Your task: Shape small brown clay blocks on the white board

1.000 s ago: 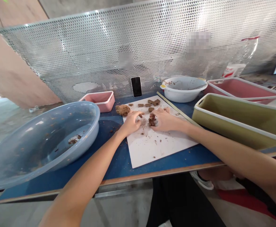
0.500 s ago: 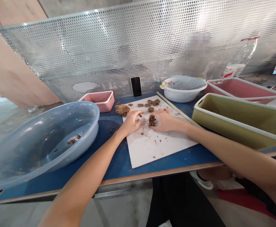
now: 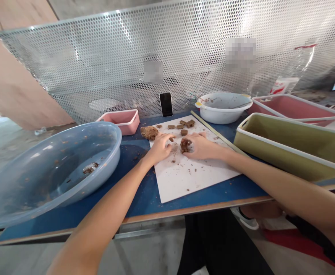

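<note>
On a white board [image 3: 178, 183], my right hand [image 3: 198, 146] curls round a dark brown, crumbly clump [image 3: 185, 145] of clay-like material, thumb at its near side. To the left, my left hand [image 3: 158, 147] arches over the board with thumb and forefinger apart. A small brown bit [image 3: 171, 139] shows by its fingertips; whether they touch it is unclear. Behind the hands lie several short brown pieces, one of them a stubby block [image 3: 184, 132]. A rough, lighter brown lump [image 3: 149, 132] sits at the board's back left edge. Brown crumbs are scattered over the board.
A large blue basin [image 3: 110, 164] stands at left, a small pink box [image 3: 133, 122] behind it. At right are a white basin [image 3: 217, 115], an olive box [image 3: 270, 152], a pink tray [image 3: 299, 99] and a pale stick [image 3: 213, 130]. A phone [image 3: 166, 104] leans against the perforated metal screen.
Both hands keep nearly the same place and pose. The clump looks slightly turned within my right fingers. The whole view has shifted a little.
</note>
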Demonstrator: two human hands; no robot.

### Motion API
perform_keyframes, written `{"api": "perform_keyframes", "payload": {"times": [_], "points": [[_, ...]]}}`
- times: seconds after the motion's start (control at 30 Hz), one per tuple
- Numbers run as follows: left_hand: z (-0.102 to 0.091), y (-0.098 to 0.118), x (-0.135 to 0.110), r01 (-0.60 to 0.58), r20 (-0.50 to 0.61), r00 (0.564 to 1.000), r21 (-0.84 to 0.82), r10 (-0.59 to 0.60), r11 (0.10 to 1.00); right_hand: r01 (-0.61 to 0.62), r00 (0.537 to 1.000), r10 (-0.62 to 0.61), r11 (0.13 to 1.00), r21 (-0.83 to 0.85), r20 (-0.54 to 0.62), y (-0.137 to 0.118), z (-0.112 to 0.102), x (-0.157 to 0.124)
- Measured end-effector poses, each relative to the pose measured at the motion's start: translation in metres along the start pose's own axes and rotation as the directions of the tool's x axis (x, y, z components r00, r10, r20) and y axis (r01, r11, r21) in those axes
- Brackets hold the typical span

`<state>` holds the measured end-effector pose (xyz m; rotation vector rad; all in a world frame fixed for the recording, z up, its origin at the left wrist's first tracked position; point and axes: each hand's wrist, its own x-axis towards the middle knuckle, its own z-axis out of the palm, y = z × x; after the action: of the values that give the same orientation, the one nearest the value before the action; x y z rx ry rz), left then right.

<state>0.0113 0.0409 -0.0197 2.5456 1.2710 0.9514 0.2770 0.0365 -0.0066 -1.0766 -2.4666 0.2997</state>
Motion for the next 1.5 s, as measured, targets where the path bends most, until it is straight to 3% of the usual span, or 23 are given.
{"api": "perform_keyframes", "payload": {"times": [0.37,0.5,0.83,1.0,1.5], "points": [[-0.002,0.010,0.001,0.004,0.010,1.000,0.080,-0.004,0.997,-0.020,0.999,0.018,0.998,0.060,0.034,0.005,-0.003,-0.001],[-0.003,0.015,0.001,0.001,0.024,1.000,0.083,-0.003,0.997,-0.010,0.999,0.002,0.988,0.152,0.052,0.010,-0.006,0.000],[0.001,0.014,0.001,0.012,0.007,1.000,0.051,-0.012,0.999,-0.158,0.987,0.134,0.925,0.345,0.092,0.018,-0.007,0.008],[0.001,0.014,0.001,0.010,0.000,1.000,0.060,-0.010,0.998,-0.170,0.984,0.138,0.900,0.400,0.109,0.019,-0.004,0.011],[-0.001,0.016,0.002,0.018,-0.031,0.999,0.060,-0.016,0.998,-0.195,0.979,0.149,0.869,0.454,0.137,0.017,0.000,0.014]]}}
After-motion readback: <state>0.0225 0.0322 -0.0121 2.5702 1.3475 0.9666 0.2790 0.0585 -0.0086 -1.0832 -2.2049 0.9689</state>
